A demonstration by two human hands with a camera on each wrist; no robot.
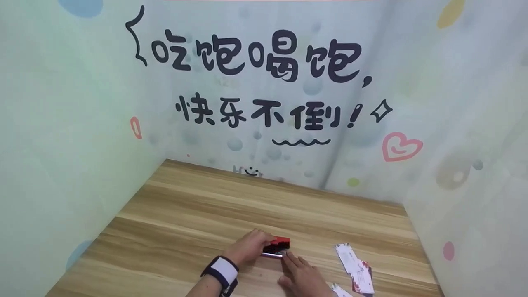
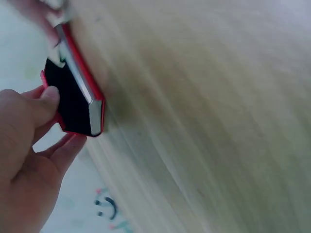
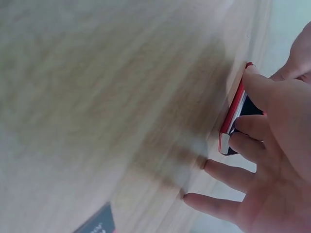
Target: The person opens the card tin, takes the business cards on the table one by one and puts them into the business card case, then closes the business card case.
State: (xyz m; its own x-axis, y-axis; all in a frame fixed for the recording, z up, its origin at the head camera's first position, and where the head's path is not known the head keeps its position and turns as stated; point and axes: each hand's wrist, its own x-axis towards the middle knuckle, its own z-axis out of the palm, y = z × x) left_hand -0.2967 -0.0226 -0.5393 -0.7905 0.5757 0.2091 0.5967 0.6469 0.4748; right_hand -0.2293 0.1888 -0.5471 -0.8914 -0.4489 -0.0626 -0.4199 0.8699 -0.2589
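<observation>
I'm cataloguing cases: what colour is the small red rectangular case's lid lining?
Black; the lid lining shows best in the left wrist view.

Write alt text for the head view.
A person's left grip holds a small red-and-black case on a wooden table, while the right grip touches it. White printed cards lie to the right; bold dark Chinese lettering marks the backdrop behind.
</observation>
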